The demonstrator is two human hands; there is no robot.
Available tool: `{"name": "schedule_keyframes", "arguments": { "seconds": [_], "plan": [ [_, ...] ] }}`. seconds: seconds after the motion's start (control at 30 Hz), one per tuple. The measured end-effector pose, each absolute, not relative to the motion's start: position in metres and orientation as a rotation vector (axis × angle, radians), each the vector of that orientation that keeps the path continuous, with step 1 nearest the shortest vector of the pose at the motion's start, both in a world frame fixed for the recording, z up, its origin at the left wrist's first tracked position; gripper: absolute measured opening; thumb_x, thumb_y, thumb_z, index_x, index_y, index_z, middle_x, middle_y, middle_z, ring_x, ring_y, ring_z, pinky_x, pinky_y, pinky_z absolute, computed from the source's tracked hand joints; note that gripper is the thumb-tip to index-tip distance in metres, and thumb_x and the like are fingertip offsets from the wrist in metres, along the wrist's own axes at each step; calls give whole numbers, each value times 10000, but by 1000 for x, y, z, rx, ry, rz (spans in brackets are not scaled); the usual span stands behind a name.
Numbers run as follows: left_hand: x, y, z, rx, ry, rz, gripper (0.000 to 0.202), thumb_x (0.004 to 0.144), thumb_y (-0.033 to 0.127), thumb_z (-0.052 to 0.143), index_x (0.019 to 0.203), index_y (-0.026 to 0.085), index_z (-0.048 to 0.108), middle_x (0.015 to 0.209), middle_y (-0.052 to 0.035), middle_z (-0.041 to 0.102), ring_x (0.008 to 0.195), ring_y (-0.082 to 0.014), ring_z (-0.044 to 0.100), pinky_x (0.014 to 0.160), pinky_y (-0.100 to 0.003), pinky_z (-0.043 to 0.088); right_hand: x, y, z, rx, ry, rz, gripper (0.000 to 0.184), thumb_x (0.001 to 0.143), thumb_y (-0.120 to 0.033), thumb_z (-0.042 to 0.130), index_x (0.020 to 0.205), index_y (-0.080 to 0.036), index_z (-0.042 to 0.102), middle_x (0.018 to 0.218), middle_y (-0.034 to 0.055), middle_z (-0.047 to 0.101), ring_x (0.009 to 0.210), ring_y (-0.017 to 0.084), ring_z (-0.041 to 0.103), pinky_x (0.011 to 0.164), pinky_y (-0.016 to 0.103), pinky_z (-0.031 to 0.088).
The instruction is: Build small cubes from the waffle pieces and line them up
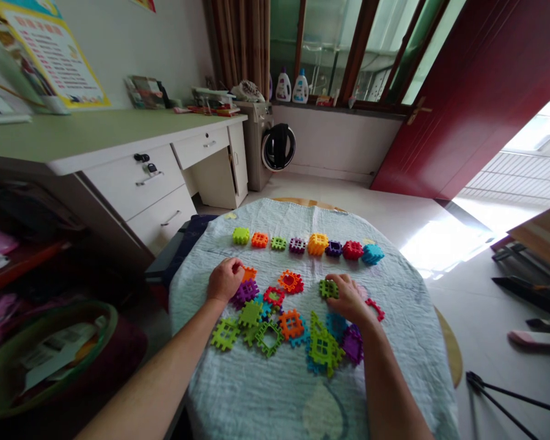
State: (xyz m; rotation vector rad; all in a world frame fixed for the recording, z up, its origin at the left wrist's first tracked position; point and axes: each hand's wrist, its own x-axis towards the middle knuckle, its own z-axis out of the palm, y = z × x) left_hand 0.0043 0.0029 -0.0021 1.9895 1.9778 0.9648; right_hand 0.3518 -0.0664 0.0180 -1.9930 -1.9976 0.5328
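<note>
A round bench [450,351] is covered, all but parts of its wooden rim, by a pale blue cloth [242,397]. Over it both forearms [160,363] are stretched forward. Between them, interlocking plastic tiles [291,322] are scattered in a loose, partly overlapping spread (green, orange, purple, red and blue among them). Beyond these, a row of eight tile stacks [318,244] is set out, each of one main colour. By the narrow grip of the right hand [349,294] the green lattice tile [327,288] is held at its right side; the palm is turned down and the fingers are bent. At the spread's far left corner, the orange tile [249,274] is placed just right of the left hand [225,279], whose fingers are curled into a narrow grip; whether that tile is pinched cannot be told.
</note>
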Motion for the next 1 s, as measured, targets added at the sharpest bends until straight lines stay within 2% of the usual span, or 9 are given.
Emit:
{"name": "schedule_keyframes", "arguments": {
  "seconds": [0.2, 0.4, 0.73, 0.93, 1.0],
  "plan": [
    [4, 3, -3, 1983, 1964, 966, 166, 761, 261, 467, 759, 207, 624, 832, -56, 693, 781, -205, 629, 744, -291, 462, 352, -65, 25, -2075, -2012, 509, 691, 706, -286, 677, 1369, -186, 511, 1270, 113, 528, 1182, 273, 501, 1004, 376, 347],
    [4, 3, -3, 1977, 1959, 977, 171, 761, 260, 461, 756, 206, 623, 832, -58, 691, 775, -206, 629, 742, -294, 464, 353, -62, 30, -2086, -2053, 480, 493, 728, -281, 695, 1213, -217, 630, 1186, 91, 596, 1080, 255, 561, 919, 344, 383],
    [3, 3, -4, 1989, 1961, 975, 164, 761, 255, 463, 751, 209, 620, 830, -58, 692, 777, -206, 629, 735, -292, 460, 356, -61, 29, -2094, -2100, 476, 454, 706, -265, 698, 1154, -226, 639, 1158, 90, 589, 1046, 261, 553, 852, 337, 382],
    [3, 3, -4, 1990, 1972, 974, 166, 765, 256, 463, 746, 211, 621, 818, -55, 691, 765, -205, 628, 726, -293, 461, 363, -56, 25, -2043, -2167, 487, 593, 682, -267, 708, 1256, -207, 568, 1193, 111, 568, 1100, 285, 517, 856, 345, 378],
    [3, 3, -5, 1990, 1965, 973, 168, 768, 260, 463, 753, 208, 622, 822, -57, 691, 771, -208, 630, 729, -295, 462, 363, -55, 25, -2044, -2187, 489, 546, 684, -268, 703, 1213, -207, 586, 1178, 107, 567, 1083, 276, 518, 845, 334, 378]
  ]
}}
